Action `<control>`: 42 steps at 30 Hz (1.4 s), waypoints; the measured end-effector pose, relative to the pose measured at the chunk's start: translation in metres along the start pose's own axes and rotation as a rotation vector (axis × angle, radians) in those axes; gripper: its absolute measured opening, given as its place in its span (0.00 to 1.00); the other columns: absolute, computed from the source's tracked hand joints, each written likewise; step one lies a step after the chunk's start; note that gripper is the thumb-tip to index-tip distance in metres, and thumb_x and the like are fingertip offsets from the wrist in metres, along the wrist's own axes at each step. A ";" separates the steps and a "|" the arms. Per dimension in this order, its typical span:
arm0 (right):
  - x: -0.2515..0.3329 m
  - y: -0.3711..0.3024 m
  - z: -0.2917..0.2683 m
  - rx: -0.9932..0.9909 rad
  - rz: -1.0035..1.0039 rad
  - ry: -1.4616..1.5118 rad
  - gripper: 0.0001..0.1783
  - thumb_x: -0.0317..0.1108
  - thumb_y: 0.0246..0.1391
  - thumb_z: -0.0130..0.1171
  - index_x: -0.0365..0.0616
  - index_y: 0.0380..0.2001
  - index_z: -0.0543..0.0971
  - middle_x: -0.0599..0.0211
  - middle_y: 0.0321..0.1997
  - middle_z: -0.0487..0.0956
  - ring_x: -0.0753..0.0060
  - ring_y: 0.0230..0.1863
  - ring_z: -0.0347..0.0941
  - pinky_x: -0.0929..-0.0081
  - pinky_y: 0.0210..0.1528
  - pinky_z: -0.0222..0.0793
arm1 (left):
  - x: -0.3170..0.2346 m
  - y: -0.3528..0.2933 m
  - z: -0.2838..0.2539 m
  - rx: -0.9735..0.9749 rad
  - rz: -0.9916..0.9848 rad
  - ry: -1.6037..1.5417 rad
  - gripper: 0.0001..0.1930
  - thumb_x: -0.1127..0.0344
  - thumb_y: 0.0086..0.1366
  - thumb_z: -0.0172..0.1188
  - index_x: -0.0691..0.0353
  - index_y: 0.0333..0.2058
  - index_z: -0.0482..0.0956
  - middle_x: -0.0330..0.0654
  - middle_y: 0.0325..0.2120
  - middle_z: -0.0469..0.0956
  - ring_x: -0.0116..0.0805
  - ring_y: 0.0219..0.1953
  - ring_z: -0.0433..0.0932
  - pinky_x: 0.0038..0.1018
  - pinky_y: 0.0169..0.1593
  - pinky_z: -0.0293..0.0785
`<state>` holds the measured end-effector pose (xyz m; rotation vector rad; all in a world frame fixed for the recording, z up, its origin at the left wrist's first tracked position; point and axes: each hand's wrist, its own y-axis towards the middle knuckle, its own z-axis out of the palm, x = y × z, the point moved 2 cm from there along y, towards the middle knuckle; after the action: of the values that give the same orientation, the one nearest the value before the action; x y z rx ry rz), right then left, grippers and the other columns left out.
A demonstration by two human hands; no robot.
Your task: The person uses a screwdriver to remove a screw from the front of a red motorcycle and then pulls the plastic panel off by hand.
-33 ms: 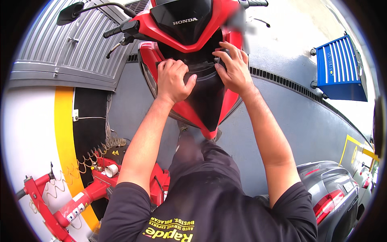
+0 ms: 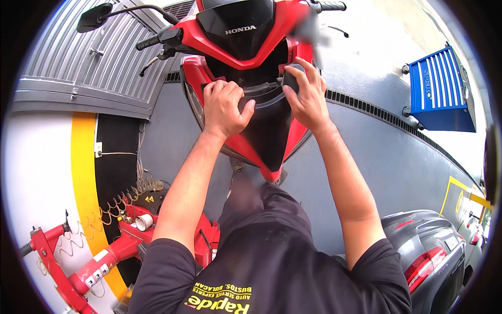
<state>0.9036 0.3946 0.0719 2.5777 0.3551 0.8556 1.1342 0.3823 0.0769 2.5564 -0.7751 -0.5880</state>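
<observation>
A red and black scooter [image 2: 269, 131] stands front-on before me. My left hand [image 2: 223, 107] lies on the left side of its black front panel [image 2: 266, 118], fingers bent over the upper edge and thumb stretched along the surface. At the panel's upper right, my right hand [image 2: 307, 94] has its thumb and bent fingers around a small dark rounded piece [image 2: 291, 78]. Whether this piece is loose or still joined to the scooter I cannot tell. Between the hands runs a dark gap under the headlight cowl [image 2: 238, 31].
A mirror [image 2: 94, 17] and the handlebar grips stick out above. A blue tool cabinet [image 2: 442, 89] stands at right, beyond a floor drain grate [image 2: 376, 110]. Red workshop equipment [image 2: 112, 256] with coiled hose is at lower left, a grey vehicle [image 2: 426, 251] at lower right.
My right hand has shifted slightly, and more of the dark rounded piece shows between its thumb and fingers. The left hand stays nearly in place.
</observation>
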 end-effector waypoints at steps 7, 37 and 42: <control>0.038 -0.198 -0.037 0.119 0.689 0.857 0.39 0.40 0.64 0.55 0.39 0.72 0.53 0.55 0.64 0.66 0.62 0.64 0.64 0.62 0.68 0.58 | -0.077 -0.062 -0.049 -0.064 -0.105 -0.087 0.15 0.54 0.53 0.62 0.61 0.27 0.76 0.42 0.30 0.75 0.45 0.40 0.72 0.44 0.57 0.61; 0.017 -0.335 -0.068 -0.448 1.100 0.837 0.17 0.46 0.69 0.50 0.52 0.26 0.71 0.82 0.27 0.66 0.84 0.31 0.63 0.81 0.35 0.60 | 0.199 0.085 -0.110 0.245 -0.433 0.390 0.66 0.34 0.40 0.77 0.64 0.71 0.55 0.54 0.71 0.55 0.46 0.74 0.54 0.42 0.73 0.54; 0.003 -0.304 -0.067 -0.379 1.050 0.756 0.16 0.46 0.68 0.52 0.52 0.27 0.72 0.82 0.29 0.67 0.84 0.33 0.63 0.80 0.38 0.60 | 0.238 0.085 -0.094 0.500 -0.430 0.644 0.65 0.44 0.42 0.79 0.54 0.74 0.49 0.41 0.75 0.51 0.39 0.76 0.48 0.51 0.74 0.49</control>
<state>0.8308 0.6850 -0.0127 1.8647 -0.9691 1.9859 1.3254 0.1996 0.1314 3.1102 -0.1466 0.3801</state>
